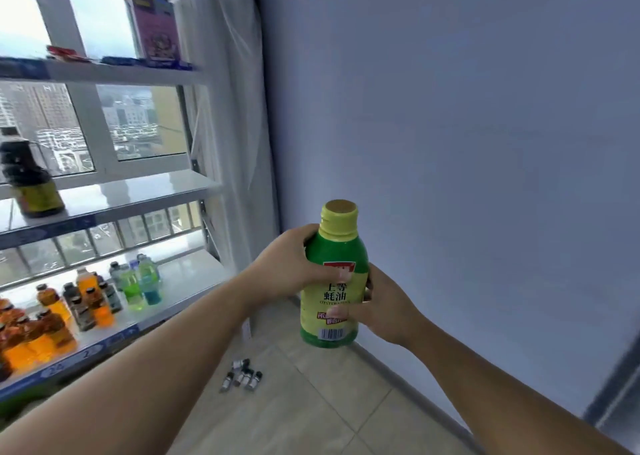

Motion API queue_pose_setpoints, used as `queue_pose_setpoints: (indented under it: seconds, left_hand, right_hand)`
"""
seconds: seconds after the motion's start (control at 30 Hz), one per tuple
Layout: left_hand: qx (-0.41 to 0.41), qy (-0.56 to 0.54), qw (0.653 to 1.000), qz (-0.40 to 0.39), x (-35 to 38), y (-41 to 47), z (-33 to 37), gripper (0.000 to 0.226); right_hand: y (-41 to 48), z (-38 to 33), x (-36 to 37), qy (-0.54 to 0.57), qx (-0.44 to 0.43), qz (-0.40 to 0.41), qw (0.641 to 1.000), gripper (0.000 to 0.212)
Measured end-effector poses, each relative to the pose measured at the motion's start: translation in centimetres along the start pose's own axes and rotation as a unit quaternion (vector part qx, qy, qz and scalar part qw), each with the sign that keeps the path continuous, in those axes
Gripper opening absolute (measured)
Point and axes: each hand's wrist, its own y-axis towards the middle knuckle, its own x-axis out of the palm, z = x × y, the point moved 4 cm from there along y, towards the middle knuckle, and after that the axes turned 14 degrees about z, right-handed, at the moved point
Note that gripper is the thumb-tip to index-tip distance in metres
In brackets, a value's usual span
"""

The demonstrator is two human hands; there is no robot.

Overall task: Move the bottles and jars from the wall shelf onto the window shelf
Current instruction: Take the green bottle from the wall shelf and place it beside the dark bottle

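The oyster sauce bottle [332, 298] is held upright in mid-air, just to the right of the window shelf [156, 191], at a height between that shelf's middle and lowest tiers. It is grasped by both hands. The left hand [294, 264] is wrapped round the green shoulder with its thumb laid across the top of the label. The right hand [384, 309] is curled round the lower label from the side away from the window shelf, with its thumb pressed on the front.

The body is judged to be rigid and, if full, fairly heavy for its size, since thick sauce shifts slowly and the weight sits low. The glossy wrap is likely to be slippery (whether glass or hard plastic lies beneath cannot be told, so it is best treated as breakable). The straight, widest part of the body is the soundest place to be gripped; the tapering neck under the yellow cap [339, 215] offers less purchase.

On the window shelf, a dark bottle [31, 184] stands at the left of the middle tier and bare surface is seen to its right. Coloured drink bottles [86, 302] are crowded on the lowest tier. Small vials [242, 376] lie on the floor, below and to the right of the window shelf.
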Motion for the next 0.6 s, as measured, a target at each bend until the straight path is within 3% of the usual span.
queue_pose_setpoints:
  seconds: [0.6]
  left_hand:
    - [-0.112, 0.045, 0.98, 0.159, -22.1, 10.1, -21.3, 0.057]
  right_hand:
    - [21.8, -2.5, 29.0, 0.02, -0.047, -0.173, 0.984, 0.072]
